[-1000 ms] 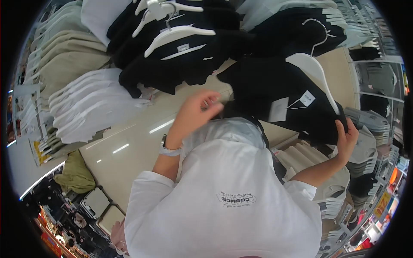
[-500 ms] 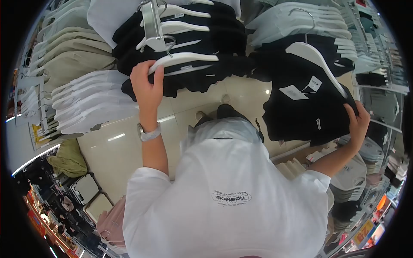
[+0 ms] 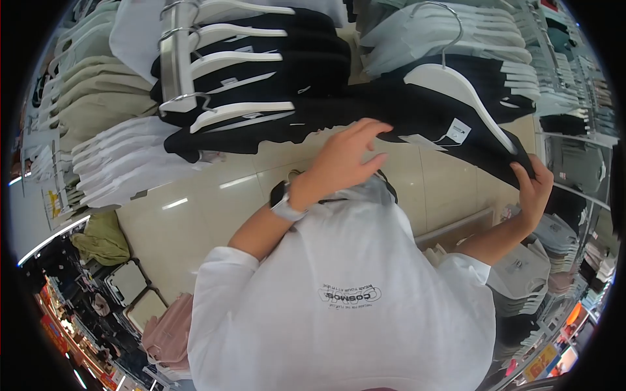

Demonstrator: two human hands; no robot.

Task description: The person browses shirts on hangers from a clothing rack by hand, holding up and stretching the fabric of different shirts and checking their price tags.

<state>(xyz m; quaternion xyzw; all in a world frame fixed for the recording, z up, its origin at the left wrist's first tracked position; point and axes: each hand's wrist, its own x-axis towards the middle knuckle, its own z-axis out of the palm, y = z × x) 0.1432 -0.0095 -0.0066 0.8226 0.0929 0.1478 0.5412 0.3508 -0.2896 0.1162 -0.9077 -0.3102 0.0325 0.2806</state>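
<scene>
At the right, my right hand grips the end of a black garment that hangs on a white hanger. A white tag shows on this garment. Near the middle, my left hand has its fingers apart and holds nothing, just in front of the black cloth. Left of it, several black garments hang on white hangers from a metal rail. The nearest rail hanger carries a black garment close to the one in my right hand.
White garments and beige garments hang at the left. Pale garments hang at the upper right, grey ones lower right. A green cloth and pink garments are at the lower left.
My left hand has let go of the nearest rail hanger and moved right to the middle. The black garment in my right hand has risen and stretches more sideways.
</scene>
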